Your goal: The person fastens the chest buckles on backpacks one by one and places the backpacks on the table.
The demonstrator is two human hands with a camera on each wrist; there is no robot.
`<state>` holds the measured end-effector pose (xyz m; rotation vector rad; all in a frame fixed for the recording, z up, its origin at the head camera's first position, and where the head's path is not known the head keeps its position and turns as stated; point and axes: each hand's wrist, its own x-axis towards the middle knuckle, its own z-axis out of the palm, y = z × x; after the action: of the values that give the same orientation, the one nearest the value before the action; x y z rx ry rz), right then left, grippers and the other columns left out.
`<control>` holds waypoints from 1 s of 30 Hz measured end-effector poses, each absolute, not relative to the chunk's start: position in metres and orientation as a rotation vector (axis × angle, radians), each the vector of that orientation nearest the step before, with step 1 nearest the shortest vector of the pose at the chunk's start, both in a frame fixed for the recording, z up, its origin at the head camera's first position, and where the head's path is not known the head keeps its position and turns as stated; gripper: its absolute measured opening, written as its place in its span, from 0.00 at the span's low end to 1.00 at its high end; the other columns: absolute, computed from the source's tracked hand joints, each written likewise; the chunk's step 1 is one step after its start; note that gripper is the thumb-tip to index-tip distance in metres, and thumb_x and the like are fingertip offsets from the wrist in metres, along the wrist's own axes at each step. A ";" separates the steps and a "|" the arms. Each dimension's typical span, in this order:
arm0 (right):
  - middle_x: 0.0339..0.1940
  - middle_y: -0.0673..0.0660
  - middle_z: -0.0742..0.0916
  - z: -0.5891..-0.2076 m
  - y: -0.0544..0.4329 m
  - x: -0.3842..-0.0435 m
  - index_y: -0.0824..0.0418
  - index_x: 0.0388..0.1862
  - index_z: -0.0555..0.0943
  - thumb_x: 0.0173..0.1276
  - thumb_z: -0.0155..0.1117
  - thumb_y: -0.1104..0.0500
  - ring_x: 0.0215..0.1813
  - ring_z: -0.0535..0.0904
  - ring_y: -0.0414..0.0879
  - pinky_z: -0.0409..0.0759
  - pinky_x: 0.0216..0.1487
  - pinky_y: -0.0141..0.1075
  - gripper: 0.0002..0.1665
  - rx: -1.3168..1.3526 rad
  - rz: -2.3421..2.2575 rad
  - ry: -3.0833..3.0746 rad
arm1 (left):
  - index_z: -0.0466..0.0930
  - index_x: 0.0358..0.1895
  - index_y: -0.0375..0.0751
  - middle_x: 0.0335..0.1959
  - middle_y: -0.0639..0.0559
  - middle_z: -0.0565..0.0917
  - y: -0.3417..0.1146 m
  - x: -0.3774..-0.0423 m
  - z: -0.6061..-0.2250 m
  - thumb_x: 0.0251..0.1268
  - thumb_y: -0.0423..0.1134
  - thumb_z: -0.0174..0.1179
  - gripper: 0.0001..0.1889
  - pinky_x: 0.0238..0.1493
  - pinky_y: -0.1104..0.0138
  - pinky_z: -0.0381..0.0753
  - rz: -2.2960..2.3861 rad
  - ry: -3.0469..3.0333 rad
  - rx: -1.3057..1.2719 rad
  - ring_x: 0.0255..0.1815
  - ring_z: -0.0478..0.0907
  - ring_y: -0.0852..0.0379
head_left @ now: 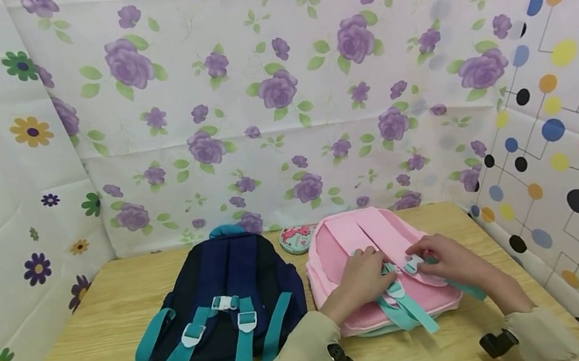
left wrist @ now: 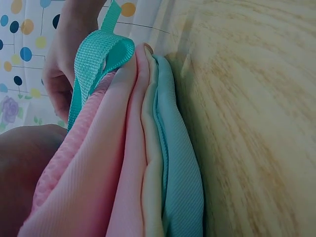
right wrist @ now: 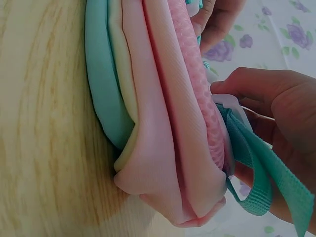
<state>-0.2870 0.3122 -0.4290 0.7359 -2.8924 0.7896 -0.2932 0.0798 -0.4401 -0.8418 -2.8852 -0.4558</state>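
Observation:
A pink backpack (head_left: 335,232) lies on the table with its shoulder straps facing up. In the head view my left hand (head_left: 361,279) is over its middle, fingers bent, pinching a teal strap end (head_left: 388,267) by a white clip. On the right strap, my right hand (head_left: 451,260) grips a white plastic buckle (head_left: 413,264) between thumb and fingers. The right wrist view shows the right thumb against a white strap buckle (right wrist: 228,101), with a teal webbing strap (right wrist: 284,180) hanging below. Another white adjuster (head_left: 396,290) sits just below the left fingers.
To the left lies a navy backpack (head_left: 221,331) with teal straps and a fastened white buckle (head_left: 225,303). A small round teal and pink pouch (head_left: 296,239) sits between the bags at the back. Patterned cloths (head_left: 287,157) enclose the wooden table (head_left: 97,327).

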 end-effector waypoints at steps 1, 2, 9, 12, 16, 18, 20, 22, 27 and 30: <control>0.44 0.47 0.86 -0.429 0.312 -0.287 0.58 0.54 0.84 0.65 0.70 0.59 0.43 0.77 0.39 0.79 0.47 0.38 0.18 0.724 0.796 -2.895 | 0.84 0.51 0.51 0.40 0.59 0.79 0.080 -0.293 -0.440 0.67 0.57 0.60 0.18 0.40 0.70 0.70 -0.461 -2.883 -0.843 0.37 0.71 0.61; 0.43 0.46 0.86 -0.429 0.312 -0.286 0.58 0.54 0.84 0.65 0.70 0.59 0.42 0.76 0.38 0.79 0.46 0.37 0.17 0.717 0.801 -2.897 | 0.84 0.50 0.51 0.40 0.59 0.79 0.079 -0.293 -0.441 0.67 0.57 0.61 0.18 0.40 0.70 0.70 -0.469 -2.881 -0.847 0.37 0.70 0.61; 0.41 0.46 0.85 -0.432 0.311 -0.285 0.59 0.53 0.84 0.66 0.69 0.60 0.40 0.76 0.38 0.78 0.43 0.35 0.16 0.722 0.830 -2.877 | 0.84 0.52 0.51 0.39 0.59 0.80 0.076 -0.294 -0.442 0.68 0.55 0.61 0.17 0.38 0.71 0.68 -0.555 -2.869 -0.876 0.36 0.70 0.62; 0.40 0.46 0.85 -0.435 0.311 -0.286 0.60 0.53 0.84 0.65 0.69 0.61 0.40 0.76 0.37 0.79 0.43 0.35 0.17 0.743 0.818 -2.863 | 0.84 0.52 0.51 0.40 0.59 0.80 0.075 -0.295 -0.444 0.69 0.54 0.60 0.16 0.39 0.72 0.69 -0.598 -2.869 -0.876 0.37 0.70 0.63; 0.41 0.46 0.85 -0.437 0.310 -0.287 0.60 0.53 0.83 0.64 0.70 0.62 0.42 0.77 0.37 0.80 0.45 0.37 0.18 0.763 0.783 -2.841 | 0.84 0.52 0.51 0.39 0.60 0.79 0.072 -0.297 -0.446 0.69 0.54 0.60 0.16 0.39 0.72 0.69 -0.635 -2.858 -0.889 0.37 0.70 0.63; 0.43 0.46 0.86 -0.438 0.309 -0.287 0.59 0.54 0.83 0.64 0.71 0.61 0.44 0.79 0.39 0.80 0.48 0.39 0.18 0.774 0.774 -2.831 | 0.84 0.52 0.51 0.38 0.60 0.79 0.070 -0.297 -0.447 0.68 0.54 0.60 0.17 0.38 0.73 0.69 -0.648 -2.853 -0.894 0.37 0.69 0.63; 0.46 0.47 0.86 -0.438 0.307 -0.286 0.57 0.55 0.82 0.64 0.71 0.60 0.47 0.79 0.42 0.80 0.50 0.43 0.19 0.775 0.763 -2.826 | 0.84 0.52 0.51 0.38 0.60 0.79 0.069 -0.296 -0.446 0.68 0.54 0.60 0.16 0.38 0.73 0.69 -0.656 -2.852 -0.900 0.37 0.69 0.63; 0.48 0.47 0.86 -0.437 0.306 -0.284 0.55 0.56 0.82 0.65 0.71 0.60 0.49 0.78 0.44 0.80 0.52 0.46 0.20 0.779 0.757 -2.821 | 0.84 0.52 0.51 0.38 0.60 0.79 0.068 -0.296 -0.446 0.68 0.54 0.61 0.16 0.39 0.73 0.69 -0.669 -2.853 -0.906 0.37 0.70 0.64; 0.50 0.45 0.85 -0.435 0.303 -0.280 0.52 0.57 0.81 0.64 0.71 0.60 0.54 0.76 0.47 0.79 0.53 0.46 0.22 0.784 0.763 -2.817 | 0.83 0.53 0.50 0.38 0.60 0.79 0.065 -0.297 -0.444 0.69 0.54 0.60 0.17 0.40 0.73 0.70 -0.700 -2.869 -0.926 0.38 0.70 0.64; 0.51 0.45 0.84 -0.435 0.302 -0.279 0.52 0.58 0.81 0.65 0.72 0.59 0.57 0.75 0.49 0.80 0.54 0.44 0.22 0.811 0.786 -2.840 | 0.82 0.52 0.49 0.38 0.60 0.79 0.062 -0.298 -0.442 0.69 0.54 0.60 0.17 0.40 0.73 0.71 -0.710 -2.884 -0.943 0.38 0.70 0.64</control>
<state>-0.2788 0.3018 -0.4346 0.8112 -2.8397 0.7865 -0.2979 0.0623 -0.4424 -0.9434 -2.8837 -0.7104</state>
